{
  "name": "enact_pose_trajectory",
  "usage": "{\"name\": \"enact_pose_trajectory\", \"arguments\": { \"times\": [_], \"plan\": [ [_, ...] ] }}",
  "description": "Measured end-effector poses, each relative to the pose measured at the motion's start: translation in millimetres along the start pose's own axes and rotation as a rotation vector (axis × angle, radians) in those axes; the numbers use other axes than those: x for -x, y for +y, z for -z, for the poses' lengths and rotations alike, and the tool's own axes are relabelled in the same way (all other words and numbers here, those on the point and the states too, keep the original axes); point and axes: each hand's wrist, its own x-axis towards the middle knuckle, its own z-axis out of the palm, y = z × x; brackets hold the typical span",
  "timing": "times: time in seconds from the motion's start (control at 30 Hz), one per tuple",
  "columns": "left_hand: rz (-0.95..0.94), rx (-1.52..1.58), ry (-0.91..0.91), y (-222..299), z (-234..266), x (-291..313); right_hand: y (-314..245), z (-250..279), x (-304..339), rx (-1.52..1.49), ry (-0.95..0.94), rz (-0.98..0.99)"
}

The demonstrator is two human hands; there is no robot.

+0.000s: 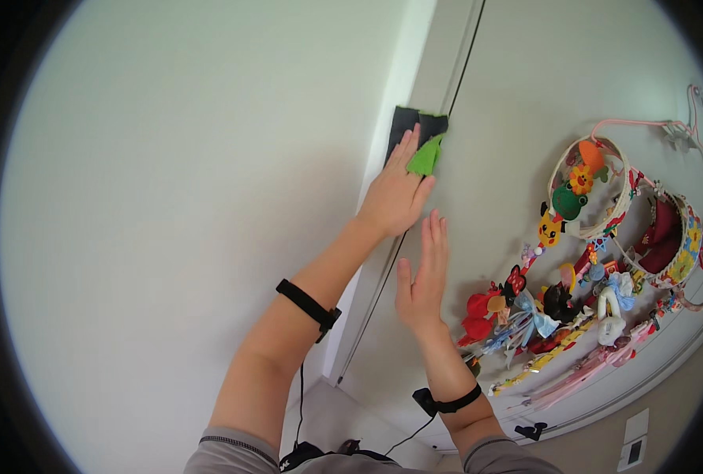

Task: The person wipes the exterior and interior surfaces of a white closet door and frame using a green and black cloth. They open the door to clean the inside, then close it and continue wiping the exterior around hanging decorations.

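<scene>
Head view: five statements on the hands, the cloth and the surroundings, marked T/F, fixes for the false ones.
1. The left hand lies over a dark grey and bright green cloth. True.
2. The right hand grips the cloth as well. False: it is open and holds nothing.
3. A narrow black band circles each forearm. True.
4. The cluster of colourful hanging ornaments and ribbons is on the left side of the view. False: it is on the right, against the pale grey flat door.
5. The short fabric sleeves are bright red. False: they are grey.
</scene>
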Motion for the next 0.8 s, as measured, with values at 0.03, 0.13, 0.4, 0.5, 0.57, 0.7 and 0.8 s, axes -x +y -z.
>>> {"name": "enact_pose_trajectory", "arguments": {
  "times": [0.03, 0.13, 0.4, 0.5, 0.57, 0.7, 0.8],
  "plan": [
    [0.005, -0.036, -0.016, -0.6, 0.8, -6.4, 3.5, 0.3, -0.5, -0.008, 0.002, -0.003],
    [-0.084, -0.131, 0.03, -2.8, 1.0, -31.1, 16.0, 3.0, -3.8, -0.014, 0.018, -0.006],
    [-0.036, -0.065, -0.1, 5.5, 0.0, -10.0, 33.7, 24.9, -29.3, 0.04, 0.039, 0.04],
    [-0.13, -0.086, 0.022, 5.4, -1.9, -29.1, 32.6, 31.8, -42.0, 0.068, 0.035, 0.098],
    [-0.23, -0.144, 0.166, 0.1, 0.5, -72.6, 35.2, 32.5, -53.2, 0.072, 0.045, 0.143],
    [-0.283, -0.164, 0.294, 4.1, 7.3, -143.4, 39.6, 22.4, -77.3, 0.128, 0.116, 0.102],
    [-0.257, -0.126, 0.298, 12.1, 8.0, -135.9, 34.2, 11.1, -91.4, 0.11, 0.215, 0.097]
  ]
}}
